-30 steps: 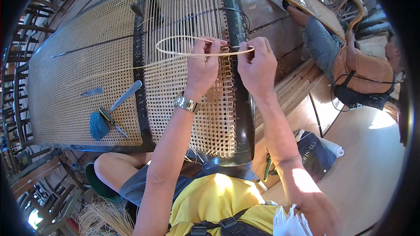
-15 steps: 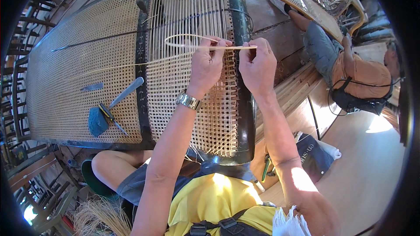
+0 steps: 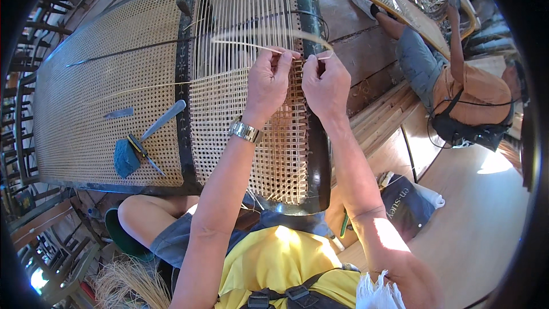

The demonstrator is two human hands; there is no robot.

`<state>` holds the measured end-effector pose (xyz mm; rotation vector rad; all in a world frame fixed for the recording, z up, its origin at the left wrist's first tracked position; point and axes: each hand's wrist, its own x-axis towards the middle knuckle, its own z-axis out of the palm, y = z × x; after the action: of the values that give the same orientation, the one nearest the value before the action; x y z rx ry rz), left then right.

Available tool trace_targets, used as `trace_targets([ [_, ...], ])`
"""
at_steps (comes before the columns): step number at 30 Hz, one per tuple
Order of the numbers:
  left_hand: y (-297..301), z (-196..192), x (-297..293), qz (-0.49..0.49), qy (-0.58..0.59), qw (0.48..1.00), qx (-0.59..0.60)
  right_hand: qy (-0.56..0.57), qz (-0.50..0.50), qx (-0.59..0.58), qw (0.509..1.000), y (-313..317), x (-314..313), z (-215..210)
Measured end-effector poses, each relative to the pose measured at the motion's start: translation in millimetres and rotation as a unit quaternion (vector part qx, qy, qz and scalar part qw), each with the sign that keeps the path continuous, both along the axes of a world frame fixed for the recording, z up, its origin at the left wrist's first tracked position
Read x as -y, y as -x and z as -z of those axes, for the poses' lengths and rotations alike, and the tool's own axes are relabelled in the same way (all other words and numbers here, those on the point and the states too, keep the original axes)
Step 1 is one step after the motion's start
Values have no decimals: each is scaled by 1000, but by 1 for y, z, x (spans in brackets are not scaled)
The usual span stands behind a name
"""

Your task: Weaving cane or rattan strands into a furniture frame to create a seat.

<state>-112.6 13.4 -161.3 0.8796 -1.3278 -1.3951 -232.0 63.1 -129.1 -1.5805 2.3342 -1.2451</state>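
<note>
Centre frame, left hand (image 3: 269, 83) and right hand (image 3: 327, 83) both pinch a cane strand (image 3: 251, 46) over the panel (image 3: 246, 114): lower half woven, upper half open strands.

Left hand (image 3: 267, 83): fingers pinched, wristwatch (image 3: 245, 131) on wrist. Right hand (image 3: 326, 83): fingers pinched, just right of the left hand. Both forearms extended forward.
</note>
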Motion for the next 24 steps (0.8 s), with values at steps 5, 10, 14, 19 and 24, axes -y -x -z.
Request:
trace_targets([
  [5, -7, -1, 2, -1, 7, 1000, 20, 25, -4, -35, 999, -8, 2, 4],
  [10, 5, -7, 0, 0, 18, 1000, 10, 13, -5, -116, 993, -4, 4, 3],
  [14, -3, 4, 4, -11, 28, 997, 70, 56, 7, -80, 995, -12, 3, -2],
  [19, 0, -4, 1, 16, 20, 999, 37, 97, 17, -54, 994, -8, 2, 0],
  [24, 4, -5, -4, 27, 21, 998, 53, 97, 3, -85, 992, -2, -4, 5],
])
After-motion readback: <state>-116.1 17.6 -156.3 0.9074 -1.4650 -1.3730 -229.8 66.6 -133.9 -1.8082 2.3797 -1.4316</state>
